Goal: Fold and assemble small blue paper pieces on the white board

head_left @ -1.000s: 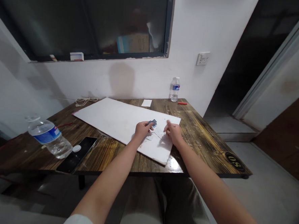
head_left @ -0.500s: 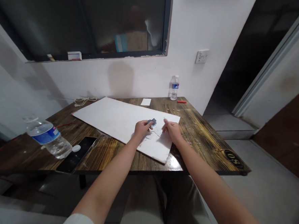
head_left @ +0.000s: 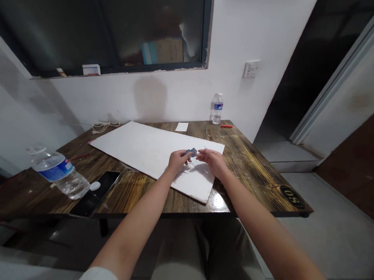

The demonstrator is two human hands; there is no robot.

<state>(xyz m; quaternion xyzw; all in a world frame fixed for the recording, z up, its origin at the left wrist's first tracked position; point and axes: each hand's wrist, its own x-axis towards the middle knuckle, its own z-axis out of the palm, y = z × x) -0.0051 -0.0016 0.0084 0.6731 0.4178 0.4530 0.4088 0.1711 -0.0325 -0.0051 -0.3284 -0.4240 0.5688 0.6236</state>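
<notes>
A small dark blue, patterned piece (head_left: 191, 152), too small to name for sure, is pinched between the thumb and fingers of my left hand (head_left: 177, 161). It is held a little above the white board (head_left: 148, 148), which lies aslant on the table. Just right of the piece is my right hand (head_left: 213, 160), its fingers stretched out towards it and partly spread. Whether the fingertips touch the piece, I cannot tell. Thin dark lines show on the board below my hands.
On the wooden table (head_left: 251, 177) a large water bottle (head_left: 60, 170) leans at the left, beside a black phone (head_left: 96, 193) with a white cap (head_left: 95, 186) on it. Towards the back are a cable (head_left: 103, 127), a white paper (head_left: 182, 127), a small bottle (head_left: 217, 109) and a red pen-like stick (head_left: 226, 126).
My right hand has moved left, closer to the blue piece, and its fingers have stretched out from a curled pose. My left hand keeps hold of the piece in nearly the same place.
</notes>
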